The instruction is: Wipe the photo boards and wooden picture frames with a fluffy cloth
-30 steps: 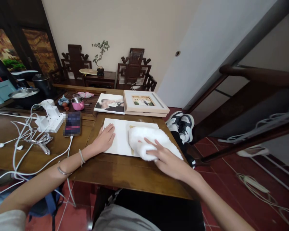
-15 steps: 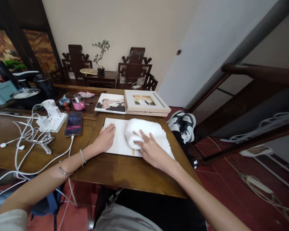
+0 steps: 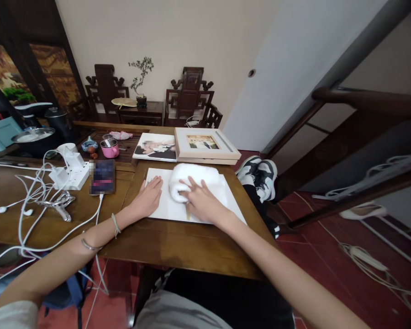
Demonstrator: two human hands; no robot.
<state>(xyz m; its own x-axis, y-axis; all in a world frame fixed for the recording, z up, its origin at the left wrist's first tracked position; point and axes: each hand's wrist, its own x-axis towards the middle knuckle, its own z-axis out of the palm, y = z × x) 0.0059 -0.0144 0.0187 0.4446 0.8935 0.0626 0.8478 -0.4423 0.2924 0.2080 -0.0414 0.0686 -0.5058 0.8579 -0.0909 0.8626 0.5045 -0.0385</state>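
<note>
A flat white rectangular panel lies on the wooden table in front of me. Flat on its left edge rests my left hand, fingers stretched out and holding nothing. My right hand grips a fluffy white towel, folded into a thick pad, with its fingers spread over the near side and partly tucked into the rolled left end. The towel sits on the middle of the panel, whose right part shows bare. Below the towel a tan mark is visible on the panel.
Behind the panel lie a photo print and stacked picture frames. To the left are a phone, a power strip, tangled white cables, a silver claw clip and a pink cup. Someone's shoes show past the table's right edge.
My right hand has slid the towel left across the panel, uncovering the panel's right side. My left hand stays flat in place. The view has shifted slightly.
</note>
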